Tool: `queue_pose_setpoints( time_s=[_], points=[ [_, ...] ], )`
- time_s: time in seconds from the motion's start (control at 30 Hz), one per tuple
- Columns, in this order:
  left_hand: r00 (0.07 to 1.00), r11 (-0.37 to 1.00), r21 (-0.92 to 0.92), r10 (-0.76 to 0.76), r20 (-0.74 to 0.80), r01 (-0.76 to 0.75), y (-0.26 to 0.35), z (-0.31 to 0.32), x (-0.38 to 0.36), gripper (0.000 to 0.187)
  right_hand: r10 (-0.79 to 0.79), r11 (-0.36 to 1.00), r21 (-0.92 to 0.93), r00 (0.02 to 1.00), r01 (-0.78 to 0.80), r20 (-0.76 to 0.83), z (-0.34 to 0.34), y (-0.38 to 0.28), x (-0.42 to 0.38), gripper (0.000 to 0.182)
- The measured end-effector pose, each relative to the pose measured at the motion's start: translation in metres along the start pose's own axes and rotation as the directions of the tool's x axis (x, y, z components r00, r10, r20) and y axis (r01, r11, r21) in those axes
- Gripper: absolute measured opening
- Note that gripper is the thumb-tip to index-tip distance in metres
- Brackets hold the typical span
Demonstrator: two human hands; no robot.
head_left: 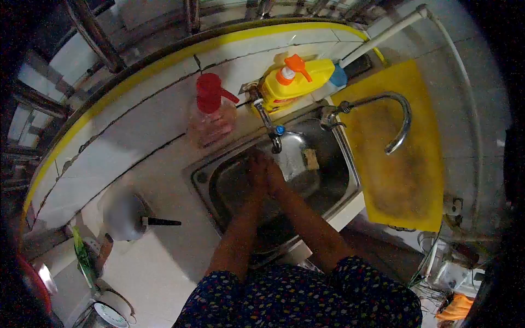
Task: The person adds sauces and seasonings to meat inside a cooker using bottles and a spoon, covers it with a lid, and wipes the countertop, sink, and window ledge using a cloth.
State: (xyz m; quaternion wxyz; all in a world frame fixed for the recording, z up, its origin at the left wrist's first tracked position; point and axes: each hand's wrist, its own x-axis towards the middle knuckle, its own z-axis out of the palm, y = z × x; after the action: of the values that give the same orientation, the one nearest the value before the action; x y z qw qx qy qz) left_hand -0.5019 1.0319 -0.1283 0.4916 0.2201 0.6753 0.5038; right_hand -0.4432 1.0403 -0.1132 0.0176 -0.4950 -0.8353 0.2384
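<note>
My left hand (257, 170) and my right hand (274, 176) are pressed against each other over the left part of the metal sink (328, 205). Both lie just left of and below the spout of the wall tap (276, 143), which has a blue-marked knob. Dim light hides how the fingers lie, and I make out no object between them. To their right, a yellowish sponge (311, 159) rests in the basin beside a bright wet patch.
Behind the sink stand a clear bottle with a red pump (209, 93) and a yellow detergent bottle (298, 82). A curved tap (404, 109) reaches over a stained yellow board (399, 180) at right. A pot with a black handle (163, 222) sits on the left counter.
</note>
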Motion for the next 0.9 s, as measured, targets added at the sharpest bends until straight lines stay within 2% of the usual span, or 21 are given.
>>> queue_pose_setpoints(
  time_s=[0.07, 0.13, 0.2, 0.27, 0.3, 0.43, 0.5, 0.57, 0.63, 0.67, 0.73, 0.77, 0.83, 0.87, 0.9],
  points=[
    [1.0, 1.0, -0.007, 0.011, -0.011, -0.011, 0.001, -0.006, 0.005, 0.047, 0.075, 0.997, 0.005, 0.997, -0.075, -0.023, -0.013, -0.002, -0.002, 0.035],
    [0.999, 1.0, -0.013, 0.016, -0.04, -0.017, 0.0, -0.014, 0.006, 0.046, 0.254, 0.949, 0.206, 0.966, -0.24, -0.041, -0.027, 0.015, -0.001, 0.037],
    [0.996, 1.0, -0.016, 0.013, -0.083, -0.015, -0.004, -0.024, 0.0, 0.045, 0.468, 0.806, 0.407, 0.883, -0.431, 0.009, -0.042, 0.037, 0.002, 0.039],
    [0.989, 1.0, -0.009, 0.003, -0.151, -0.004, -0.012, -0.032, -0.01, 0.044, 0.598, 0.433, 0.802, 0.797, -0.413, 0.088, -0.049, 0.057, 0.005, 0.042],
    [0.98, 1.0, -0.008, -0.002, -0.197, 0.0, -0.017, -0.034, -0.015, 0.044, 0.612, 0.044, 0.993, 0.789, -0.114, 0.063, -0.049, 0.066, 0.004, 0.042],
    [0.937, 1.0, 0.002, -0.008, -0.349, 0.01, -0.026, -0.031, -0.032, 0.042, 0.579, 0.061, 0.983, 0.808, -0.175, 0.108, -0.037, 0.092, 0.008, 0.038],
    [0.927, 1.0, 0.026, 0.007, -0.375, 0.003, -0.028, -0.027, -0.036, 0.041, 0.42, 0.394, 0.91, 0.906, -0.131, -0.052, -0.012, 0.112, 0.013, 0.03],
    [0.928, 0.998, 0.065, 0.028, -0.372, -0.004, -0.029, -0.027, -0.032, 0.041, 0.204, 0.675, 0.737, 0.967, -0.023, -0.156, 0.015, 0.134, 0.021, 0.026],
    [0.945, 0.989, 0.146, 0.061, -0.321, -0.014, -0.033, -0.029, -0.026, 0.04, 0.077, 0.783, 0.62, 0.98, 0.054, -0.182, 0.01, 0.121, 0.024, 0.026],
    [0.958, 0.979, 0.204, 0.085, -0.274, -0.028, -0.034, -0.03, -0.023, 0.039, -0.067, 0.819, 0.551, 0.98, 0.162, -0.189, -0.012, 0.096, 0.017, 0.028],
    [0.983, 0.92, 0.382, 0.146, -0.111, -0.093, -0.033, -0.028, -0.018, 0.038, -0.207, 0.837, 0.476, 0.961, 0.27, -0.182, -0.044, 0.055, 0.008, 0.03],
    [0.984, 0.866, 0.478, 0.175, -0.011, -0.149, -0.031, -0.027, -0.015, 0.038, -0.052, 0.755, 0.653, 0.998, 0.06, -0.031, -0.054, 0.04, 0.004, 0.032],
    [0.958, 0.718, 0.635, 0.188, 0.218, -0.285, -0.025, -0.025, -0.012, 0.037, 0.077, 0.62, 0.767, 0.986, -0.164, 0.148, -0.052, 0.029, 0.001, 0.034],
    [0.934, 0.658, 0.668, 0.182, 0.307, -0.348, -0.022, -0.024, -0.012, 0.037, 0.184, 0.47, 0.844, 0.964, -0.258, 0.192, -0.051, 0.022, 0.001, 0.035],
    [0.932, 0.673, 0.651, 0.183, 0.313, -0.351, -0.02, -0.024, -0.011, 0.037, 0.231, 0.388, 0.872, 0.948, -0.298, 0.22, -0.055, 0.018, 0.001, 0.036]
  ],
)
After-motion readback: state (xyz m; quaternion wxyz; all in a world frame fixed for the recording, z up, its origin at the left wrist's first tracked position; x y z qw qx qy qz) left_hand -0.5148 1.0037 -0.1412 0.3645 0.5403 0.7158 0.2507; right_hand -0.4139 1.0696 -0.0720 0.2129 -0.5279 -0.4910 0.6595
